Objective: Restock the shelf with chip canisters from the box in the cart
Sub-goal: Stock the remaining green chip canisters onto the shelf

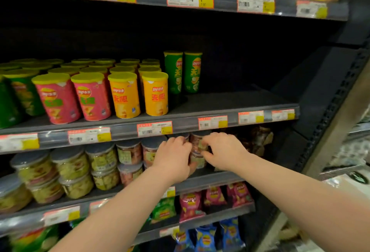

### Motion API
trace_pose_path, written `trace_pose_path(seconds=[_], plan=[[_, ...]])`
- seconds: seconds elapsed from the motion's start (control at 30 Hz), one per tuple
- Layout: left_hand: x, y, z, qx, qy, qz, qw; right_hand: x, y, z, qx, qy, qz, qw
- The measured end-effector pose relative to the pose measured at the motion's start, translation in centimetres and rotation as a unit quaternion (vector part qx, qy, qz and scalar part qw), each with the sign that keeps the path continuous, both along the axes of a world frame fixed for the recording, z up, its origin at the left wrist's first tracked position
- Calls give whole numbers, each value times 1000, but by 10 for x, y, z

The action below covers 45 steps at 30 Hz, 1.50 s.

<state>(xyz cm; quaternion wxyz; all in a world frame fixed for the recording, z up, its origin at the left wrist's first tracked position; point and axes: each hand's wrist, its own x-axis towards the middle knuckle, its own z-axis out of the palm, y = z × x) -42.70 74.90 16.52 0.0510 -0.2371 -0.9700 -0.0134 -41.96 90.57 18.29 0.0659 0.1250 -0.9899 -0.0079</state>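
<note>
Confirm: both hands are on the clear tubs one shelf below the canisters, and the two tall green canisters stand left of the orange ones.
Wrong side: the head view shows the two tall green canisters standing right of the orange canisters. The left hand and right hand are on the clear tubs one shelf below.

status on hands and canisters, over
Left hand and right hand gripping stacked clear tubs, lower shelf. Chip canisters on shelf above, untouched. Nothing in the way.
</note>
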Motion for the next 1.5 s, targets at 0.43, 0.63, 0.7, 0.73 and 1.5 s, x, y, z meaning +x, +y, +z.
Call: trace_pose_path(seconds=[0.43,0.63,0.7,0.73,1.5], plan=[[90,-18,-52,-9,-102,121,987,61,-12,-58,24,-101,81,991],[161,-5,-75,-14,-150,162,975,115,-3,-81,45,-150,122,980],[186,-5,-83,-23,-160,176,971,131,-4,-89,48,-167,137,975],[200,-6,-87,-26,-170,187,967,140,-6,-94,51,-177,146,972],[378,-207,-135,11,-250,382,890,259,-213,-152,83,-246,301,918]])
